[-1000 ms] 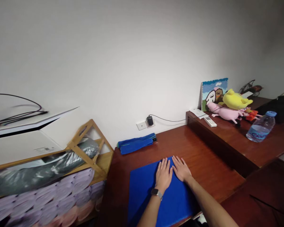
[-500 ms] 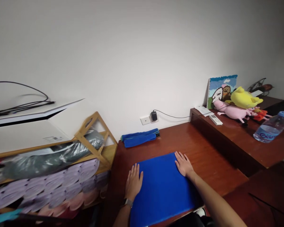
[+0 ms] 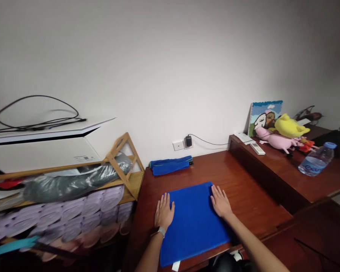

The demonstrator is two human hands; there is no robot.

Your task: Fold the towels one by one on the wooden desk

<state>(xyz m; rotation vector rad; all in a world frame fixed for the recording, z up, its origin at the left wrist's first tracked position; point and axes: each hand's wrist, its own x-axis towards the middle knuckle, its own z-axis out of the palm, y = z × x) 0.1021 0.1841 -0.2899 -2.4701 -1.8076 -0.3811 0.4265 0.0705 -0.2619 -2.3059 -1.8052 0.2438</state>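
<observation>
A bright blue cloth (image 3: 194, 223) lies spread flat on the reddish-brown wooden table (image 3: 240, 189), with a white tag (image 3: 176, 266) poking out at its near edge. On its left edge rests my left hand (image 3: 163, 212), fingers stretched out, a watch at the wrist. My right hand (image 3: 221, 203) lies flat at the far right corner, fingers spread. Neither hand grips anything. Towards the wall sits a folded blue cloth (image 3: 171, 165), apart from both hands.
To the left, a wooden rack (image 3: 127, 166) holds lilac slippers (image 3: 73, 207) and a plastic-wrapped bundle (image 3: 79, 185). A raised surface on the right carries a water bottle (image 3: 314, 164), plush toys (image 3: 277, 142) and a remote (image 3: 257, 149). A black plug (image 3: 188, 141) sits in the wall socket.
The view has shifted a little to the left, so things on the left appear further right. Both hands stay flat at the cloth's edges, and the white tag now shows more clearly.
</observation>
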